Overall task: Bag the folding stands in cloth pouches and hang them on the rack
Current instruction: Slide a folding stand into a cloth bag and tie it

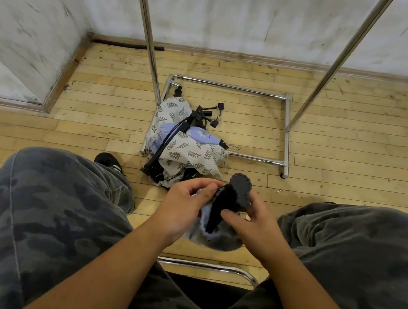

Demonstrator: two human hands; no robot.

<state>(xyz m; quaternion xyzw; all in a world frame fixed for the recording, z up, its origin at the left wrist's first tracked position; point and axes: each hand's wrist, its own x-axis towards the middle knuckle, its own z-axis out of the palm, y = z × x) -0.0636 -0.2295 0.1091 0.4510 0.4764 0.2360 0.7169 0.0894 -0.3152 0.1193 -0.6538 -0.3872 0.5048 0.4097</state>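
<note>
Between my knees I hold a pale blue cloth pouch [212, 237] with a black folding stand [230, 200] sticking out of its mouth, round head up. My left hand [185, 205] pinches the pouch's rim on the left side. Fingers of my right hand [254, 217] curl round the stand and the pouch's right rim. On the floor ahead lies a heap of leaf-print pouches [192, 152], a blue pouch [201, 134] and more black folding stands [183, 129]. The chrome rack [150, 33] stands over the heap.
The rack's base frame [287, 133] lies on the wooden floor, close to a white wall [236, 10]. My camouflage-trousered knees [59, 197] flank my hands. A chrome chair edge [210, 266] runs below them. One black shoe [109, 160] shows at left.
</note>
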